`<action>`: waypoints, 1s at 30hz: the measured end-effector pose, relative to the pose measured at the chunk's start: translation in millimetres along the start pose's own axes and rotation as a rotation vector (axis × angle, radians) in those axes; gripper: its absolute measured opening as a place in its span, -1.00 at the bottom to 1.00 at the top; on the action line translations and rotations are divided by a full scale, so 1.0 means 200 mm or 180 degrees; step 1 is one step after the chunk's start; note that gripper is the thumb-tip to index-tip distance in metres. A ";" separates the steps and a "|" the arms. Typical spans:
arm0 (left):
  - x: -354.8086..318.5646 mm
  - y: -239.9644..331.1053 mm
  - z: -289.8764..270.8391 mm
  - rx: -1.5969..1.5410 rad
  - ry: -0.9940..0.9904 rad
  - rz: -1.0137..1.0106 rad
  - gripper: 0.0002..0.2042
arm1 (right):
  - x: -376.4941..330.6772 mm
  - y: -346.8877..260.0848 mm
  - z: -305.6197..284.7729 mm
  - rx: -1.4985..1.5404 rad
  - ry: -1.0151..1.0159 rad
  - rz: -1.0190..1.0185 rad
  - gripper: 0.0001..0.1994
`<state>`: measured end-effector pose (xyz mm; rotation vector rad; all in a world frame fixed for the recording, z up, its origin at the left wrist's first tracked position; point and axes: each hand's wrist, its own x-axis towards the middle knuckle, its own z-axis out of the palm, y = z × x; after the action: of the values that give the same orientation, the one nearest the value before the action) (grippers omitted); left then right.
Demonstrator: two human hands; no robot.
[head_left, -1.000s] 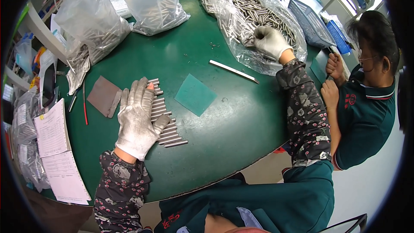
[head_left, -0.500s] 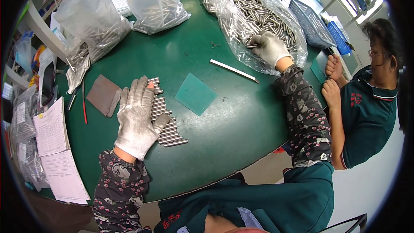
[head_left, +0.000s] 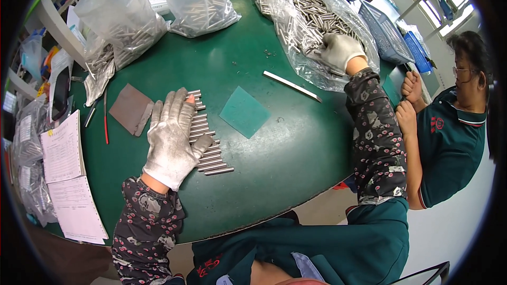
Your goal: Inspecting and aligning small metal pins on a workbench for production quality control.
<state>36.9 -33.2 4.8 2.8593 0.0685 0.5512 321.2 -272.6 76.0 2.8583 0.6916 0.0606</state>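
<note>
Head view, notes from left to right. Far left: a stack of printed sheets (head_left: 74, 190), then a thin red tool (head_left: 106, 126) lying just beside it. Behind these stands a clear bag (head_left: 124, 31) with metal rods in its lower part. A brown square sheet (head_left: 129, 108) lies just left of the left hand (head_left: 173, 132).

Left hand: gloved, palm down, fingers straight out and close together, thumb spread to the side. It rests over a row of rods (head_left: 199, 125) on the green table (head_left: 280, 179), pressing rather than gripping. The rods lie roughly parallel, ends showing past the glove; their number under the palm is hidden.

Behind the row, a second clear bag (head_left: 203, 13) also has rods in it. Right of the row: a green square sheet (head_left: 245, 112), then a flat metal bar (head_left: 292, 86).

Farther right, an open plastic bag (head_left: 289, 26) is spread under a large heap of rods (head_left: 314, 10). Right hand (head_left: 342, 50): gloved, fingers curled down into the heap's near side. Fingertips poorly seen; cannot tell whether a rod is held.

Progress, as judged: one short row is laid out; the heap, by far the larger share, lies jumbled and unarranged. Likely an early stage for this lot.
</note>
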 end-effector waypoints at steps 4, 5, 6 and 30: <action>0.00 -0.01 0.00 0.0039 0.0034 0.0003 -0.32 | 0.04 0.00 0.04 -0.0248 -0.0043 -0.0428 -0.75; 0.00 -0.01 0.00 0.0015 0.0033 -0.0004 -0.33 | 0.04 0.00 0.07 -0.0258 -0.0012 -0.0552 -0.75; 0.00 -0.01 0.00 0.0017 0.0036 -0.0010 -0.33 | 0.05 0.00 0.08 -0.0317 0.0025 -0.0637 -0.74; -0.01 -0.01 0.03 -0.0760 0.0234 -0.0819 -0.10 | -0.17 -1.01 -0.04 0.4173 -0.0595 -0.1409 -0.79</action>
<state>37.8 -32.8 -1.6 2.5471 0.3526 0.5682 199.4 -109.8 43.6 3.5772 1.8003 -1.0852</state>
